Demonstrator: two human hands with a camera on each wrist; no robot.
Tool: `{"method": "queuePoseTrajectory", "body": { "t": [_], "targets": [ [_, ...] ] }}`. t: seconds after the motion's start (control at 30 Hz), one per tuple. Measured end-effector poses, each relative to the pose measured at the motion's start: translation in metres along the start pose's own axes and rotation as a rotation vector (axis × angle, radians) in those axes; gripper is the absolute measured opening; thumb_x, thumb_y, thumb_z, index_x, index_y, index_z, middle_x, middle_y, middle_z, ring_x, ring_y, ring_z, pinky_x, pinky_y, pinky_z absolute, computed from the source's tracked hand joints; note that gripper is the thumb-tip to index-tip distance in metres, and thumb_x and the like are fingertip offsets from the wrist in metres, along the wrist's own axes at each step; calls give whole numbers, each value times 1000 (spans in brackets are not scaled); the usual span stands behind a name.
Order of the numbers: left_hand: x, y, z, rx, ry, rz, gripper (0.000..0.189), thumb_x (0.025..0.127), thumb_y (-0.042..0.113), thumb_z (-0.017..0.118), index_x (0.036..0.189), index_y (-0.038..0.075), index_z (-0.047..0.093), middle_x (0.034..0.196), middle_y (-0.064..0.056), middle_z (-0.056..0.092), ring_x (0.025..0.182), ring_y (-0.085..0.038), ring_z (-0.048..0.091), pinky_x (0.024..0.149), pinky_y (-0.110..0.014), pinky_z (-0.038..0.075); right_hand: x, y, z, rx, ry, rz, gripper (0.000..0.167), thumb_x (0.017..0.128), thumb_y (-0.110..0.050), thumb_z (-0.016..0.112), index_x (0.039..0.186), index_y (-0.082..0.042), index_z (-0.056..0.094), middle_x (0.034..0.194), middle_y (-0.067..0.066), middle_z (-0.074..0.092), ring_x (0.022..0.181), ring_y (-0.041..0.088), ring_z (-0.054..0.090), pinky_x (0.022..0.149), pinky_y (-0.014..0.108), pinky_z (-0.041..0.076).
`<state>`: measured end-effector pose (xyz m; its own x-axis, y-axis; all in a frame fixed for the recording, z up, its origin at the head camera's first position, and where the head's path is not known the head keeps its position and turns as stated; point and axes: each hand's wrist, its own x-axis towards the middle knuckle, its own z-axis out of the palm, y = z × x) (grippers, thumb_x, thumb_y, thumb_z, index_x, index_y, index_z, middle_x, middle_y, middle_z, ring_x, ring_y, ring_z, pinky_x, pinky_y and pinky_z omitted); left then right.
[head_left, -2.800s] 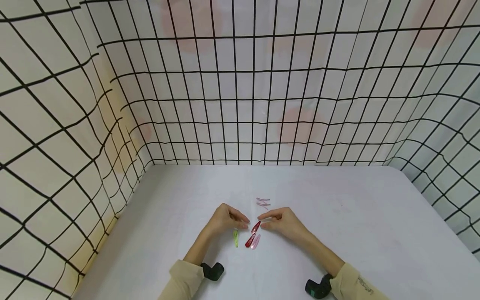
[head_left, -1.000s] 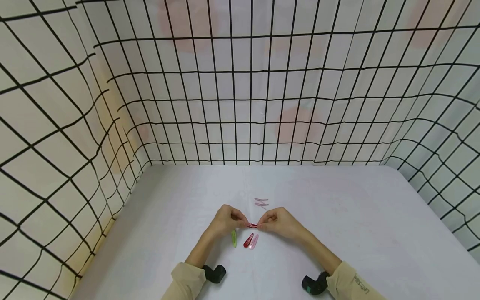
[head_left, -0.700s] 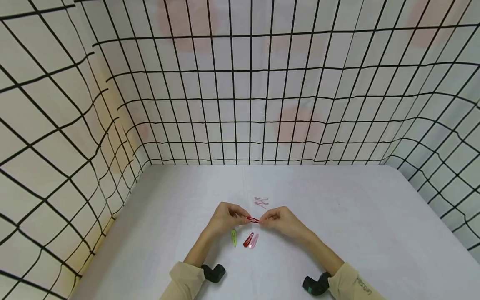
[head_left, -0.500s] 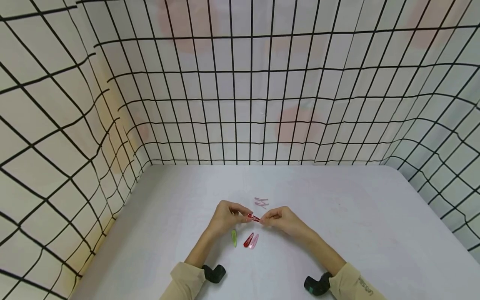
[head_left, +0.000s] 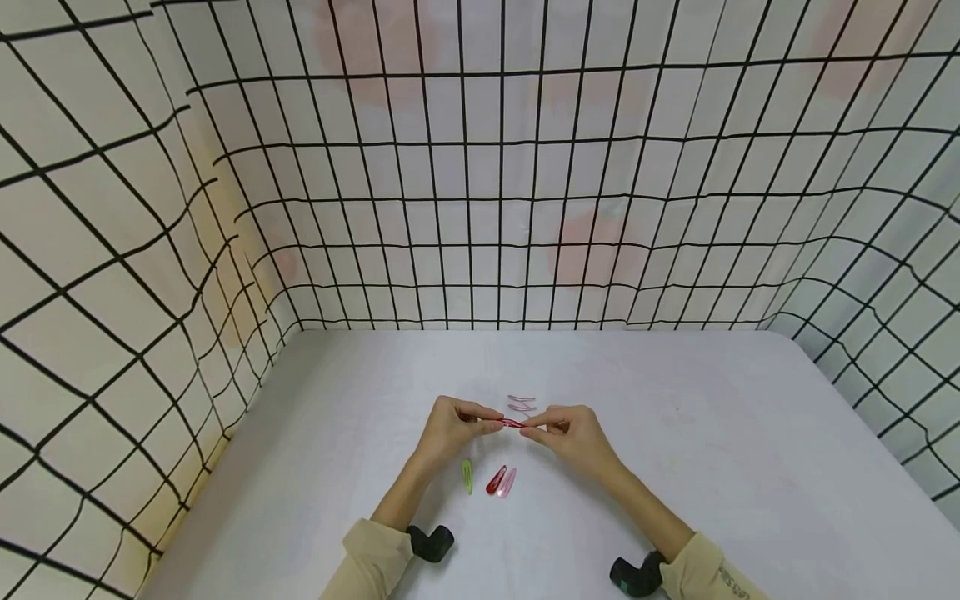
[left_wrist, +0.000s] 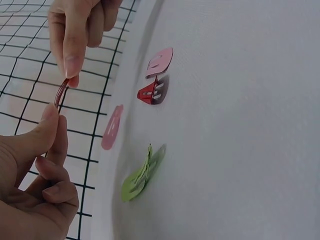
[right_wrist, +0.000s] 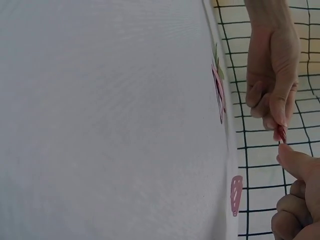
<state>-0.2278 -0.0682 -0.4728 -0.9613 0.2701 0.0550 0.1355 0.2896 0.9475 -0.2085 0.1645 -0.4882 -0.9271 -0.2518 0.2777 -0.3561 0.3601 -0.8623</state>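
From the left, black-lined grid [head_left: 142, 354] rises beside the white table [head_left: 322, 467], and my pale rolled left sleeve [head_left: 367, 558] comes in at the near edge with a black wrist mount [head_left: 431, 544] just beyond its cuff. My left hand [head_left: 448, 429] pinches one end of a red hair clip [head_left: 512, 423] between thumb and forefinger, the other fingers curled toward the palm. Below that hand, nearer me, a green clip [head_left: 467, 477] lies on the cloth; to its right is a second red clip [head_left: 496, 480], with a pink clip [head_left: 507, 483] just beside it, both slanting, and I cannot tell whether they touch. The red hair clip I hold is off the table, stretched crosswise between my two hands. Beyond it lies a slender pink shape [head_left: 522, 408]; whether it is one clip or more, I cannot tell. My right hand [head_left: 573, 432] pinches the clip's other end with thumb and forefinger. Farther right come another black mount [head_left: 636, 577] and my lettered right sleeve [head_left: 708, 568].
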Motion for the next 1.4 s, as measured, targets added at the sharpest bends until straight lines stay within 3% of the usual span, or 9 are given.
{"method": "queuePoseTrajectory", "body": {
  "t": [0.17, 0.53, 0.8, 1.1, 1.4],
  "targets": [
    [0, 1, 0, -1, 0, 12, 12, 84, 12, 86, 94, 6, 84, 92, -12, 81, 71, -9, 50, 56, -19, 32, -1, -3, 1, -31, 39, -105, 10, 84, -6, 84, 93, -5, 84, 57, -3, 39, 57, 0, 31, 53, 18, 26],
    [0, -2, 3, 10, -27, 19, 11, 84, 11, 85, 91, 3, 84, 91, -14, 81, 64, -8, 43, 54, -19, 31, -4, 6, 4, -64, 49, -147, 5, 84, -1, 83, 89, -3, 83, 58, -6, 43, 56, -2, 33, 53, 16, 27],
    [2, 0, 6, 44, -42, 56, 7, 86, 6, 83, 91, 2, 84, 91, -15, 81, 66, -7, 49, 55, -18, 36, -3, 10, 3, -76, 83, -198, 6, 84, -1, 82, 89, -4, 82, 58, -6, 41, 56, -3, 32, 54, 15, 26],
    [7, 0, 10, 82, -90, 155, 5, 85, -2, 80, 88, -5, 81, 90, -21, 79, 67, -5, 51, 57, -16, 39, -5, 14, -3, -29, -7, -109, 8, 90, -7, 78, 95, -11, 83, 65, -8, 41, 59, -2, 32, 53, 17, 29],
    [15, 0, 10, 79, -97, 85, 5, 86, 1, 81, 89, -2, 82, 91, -19, 80, 66, -3, 54, 55, -16, 40, -2, 19, -9, 2, -34, 12, 8, 90, -16, 80, 97, -13, 84, 66, -4, 50, 58, 0, 31, 53, 18, 27]
  ]
}}
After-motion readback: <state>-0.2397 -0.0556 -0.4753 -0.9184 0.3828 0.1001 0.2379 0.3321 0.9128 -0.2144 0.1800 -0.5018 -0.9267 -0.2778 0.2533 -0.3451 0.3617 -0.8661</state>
